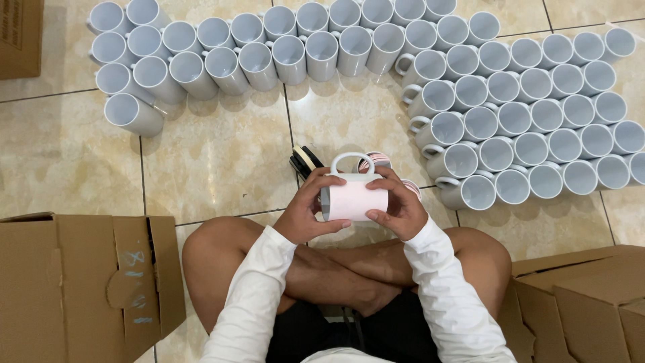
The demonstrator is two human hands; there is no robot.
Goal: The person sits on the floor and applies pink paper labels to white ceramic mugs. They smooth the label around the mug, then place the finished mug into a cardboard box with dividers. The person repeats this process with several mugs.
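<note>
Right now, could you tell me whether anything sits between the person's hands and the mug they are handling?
Nothing visible does. The left hand and right hand already grip the white mug directly, pressing a pale pink sheet around its body. The tape rolls lie beyond it on the floor.
</note>
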